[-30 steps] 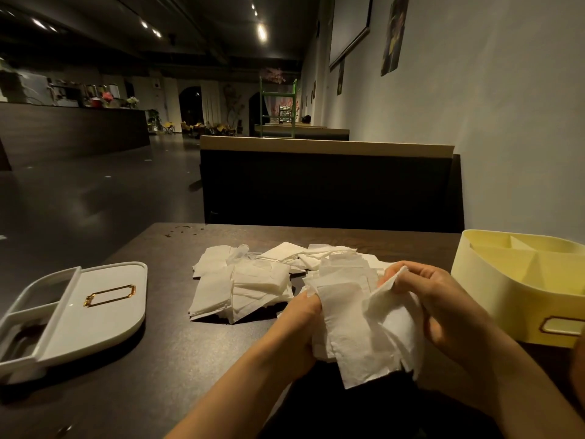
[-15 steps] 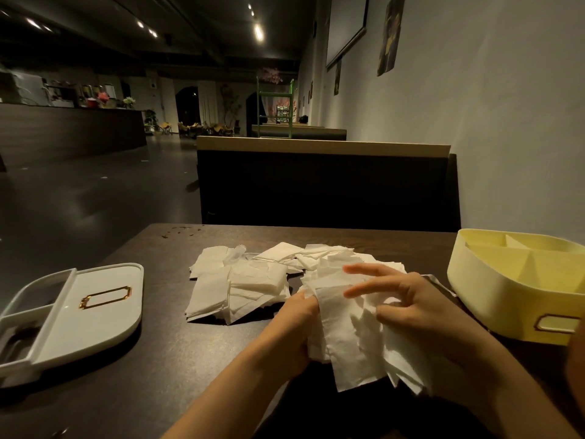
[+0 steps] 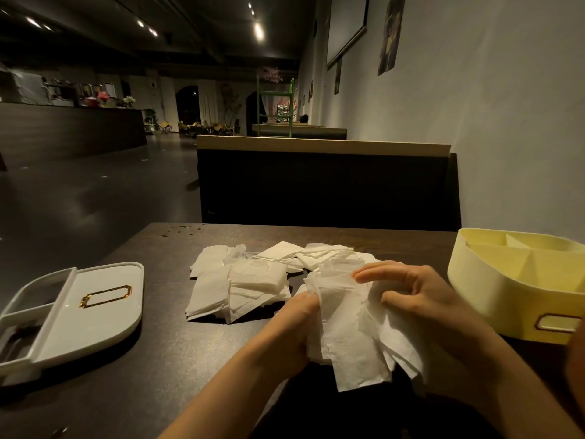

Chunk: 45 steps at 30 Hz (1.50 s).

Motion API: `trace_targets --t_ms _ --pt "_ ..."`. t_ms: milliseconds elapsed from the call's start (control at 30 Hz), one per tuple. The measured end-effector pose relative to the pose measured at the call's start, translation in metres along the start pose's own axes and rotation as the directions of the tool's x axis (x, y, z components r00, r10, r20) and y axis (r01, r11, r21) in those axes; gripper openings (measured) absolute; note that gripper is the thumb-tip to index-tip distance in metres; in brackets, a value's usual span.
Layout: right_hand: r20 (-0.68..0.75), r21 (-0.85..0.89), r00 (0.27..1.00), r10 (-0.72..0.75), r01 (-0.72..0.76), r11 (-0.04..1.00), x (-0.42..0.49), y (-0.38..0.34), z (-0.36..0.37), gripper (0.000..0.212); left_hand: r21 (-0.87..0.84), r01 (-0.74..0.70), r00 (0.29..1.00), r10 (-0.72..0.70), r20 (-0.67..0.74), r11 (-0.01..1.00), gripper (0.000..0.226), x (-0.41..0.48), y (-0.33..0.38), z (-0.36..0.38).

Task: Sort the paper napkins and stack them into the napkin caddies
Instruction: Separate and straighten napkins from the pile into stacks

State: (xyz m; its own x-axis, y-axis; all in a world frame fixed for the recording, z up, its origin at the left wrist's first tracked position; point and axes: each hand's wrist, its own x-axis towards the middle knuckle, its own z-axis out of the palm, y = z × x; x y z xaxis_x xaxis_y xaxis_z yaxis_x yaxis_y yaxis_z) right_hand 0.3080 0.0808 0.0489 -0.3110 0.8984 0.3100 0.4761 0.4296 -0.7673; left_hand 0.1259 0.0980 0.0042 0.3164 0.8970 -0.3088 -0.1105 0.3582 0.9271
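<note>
A loose bundle of white paper napkins [image 3: 351, 337] is held between both hands above the near table edge. My left hand [image 3: 291, 331] grips its left side. My right hand [image 3: 421, 299] lies over its right side, fingers stretched across the top sheets. A pile of more white napkins [image 3: 240, 280] lies on the dark table behind. A yellow caddy [image 3: 512, 280] with dividers stands at the right. A white caddy [image 3: 79, 308] with a gold label frame lies at the left.
The dark wooden table [image 3: 164, 353] ends at a booth backrest [image 3: 323, 185] beyond. A wall [image 3: 493, 122] runs close along the right. Small crumbs [image 3: 180, 229] dot the table's far left corner.
My right hand has shifted from pinching the bundle's top right to lying over it with fingers extended leftward. The bundle has dropped slightly.
</note>
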Motion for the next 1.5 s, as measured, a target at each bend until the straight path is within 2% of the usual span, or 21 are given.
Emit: trace_targets --t_ms 67,200,300,367,533,667,867,1000,1100,1267,1400,1500 --pt "0.001 0.001 1.000 0.021 -0.021 1.000 -0.002 -0.001 -0.002 0.044 0.007 -0.024 1.000 0.024 -0.002 1.000 0.032 0.002 -0.001 -0.001" --pt "0.169 -0.074 0.985 0.022 -0.009 0.997 -0.001 -0.002 0.004 0.043 0.009 -0.024 1.000 0.024 0.017 1.000 0.032 0.000 0.000 0.000" --pt "0.230 -0.138 0.973 0.000 0.032 0.990 0.002 0.002 0.009 0.051 0.028 -0.030 0.999 0.029 0.027 0.999 0.031 -0.002 -0.001 0.000" --pt "0.227 -0.176 0.973 -0.028 0.069 0.982 0.004 0.004 0.010 0.056 0.030 -0.033 0.999 0.033 0.018 0.999 0.035 -0.001 -0.001 -0.001" --pt "0.118 -0.179 0.991 -0.054 0.075 0.981 0.004 0.001 0.009 0.048 -0.013 -0.028 0.997 0.028 0.075 1.000 0.021 -0.005 0.003 0.002" --pt "0.109 -0.168 0.993 -0.038 0.056 0.984 0.002 0.000 0.009 0.043 -0.016 -0.042 0.995 0.044 0.095 0.999 0.021 -0.005 0.004 0.003" --pt "-0.007 0.001 0.999 0.035 -0.035 0.999 -0.003 -0.007 0.001 0.045 -0.028 -0.059 0.989 0.062 0.134 0.998 0.013 -0.009 0.003 0.002" --pt "-0.091 0.126 0.989 0.113 -0.101 0.987 -0.006 -0.009 -0.001 0.042 -0.011 -0.082 0.991 0.083 0.106 0.997 0.024 -0.007 0.001 0.002" --pt "-0.193 0.175 0.973 0.129 -0.096 0.980 -0.006 -0.007 -0.001 0.040 0.027 -0.080 0.993 0.077 0.094 0.996 0.032 -0.006 0.001 0.002" --pt "-0.297 0.220 0.946 0.129 -0.064 0.974 -0.006 -0.007 -0.001 0.037 0.026 -0.072 0.981 0.066 0.181 0.997 0.016 -0.010 0.002 0.002" --pt "-0.319 0.363 0.935 0.156 -0.031 0.931 -0.007 -0.008 -0.007 0.036 -0.061 0.002 0.976 0.011 0.218 0.998 0.017 -0.014 0.007 0.002" --pt "-0.258 0.531 0.947 0.190 -0.025 0.847 -0.010 -0.011 -0.017 0.037 -0.155 0.055 0.975 -0.020 0.223 0.986 0.012 -0.019 0.013 0.004"
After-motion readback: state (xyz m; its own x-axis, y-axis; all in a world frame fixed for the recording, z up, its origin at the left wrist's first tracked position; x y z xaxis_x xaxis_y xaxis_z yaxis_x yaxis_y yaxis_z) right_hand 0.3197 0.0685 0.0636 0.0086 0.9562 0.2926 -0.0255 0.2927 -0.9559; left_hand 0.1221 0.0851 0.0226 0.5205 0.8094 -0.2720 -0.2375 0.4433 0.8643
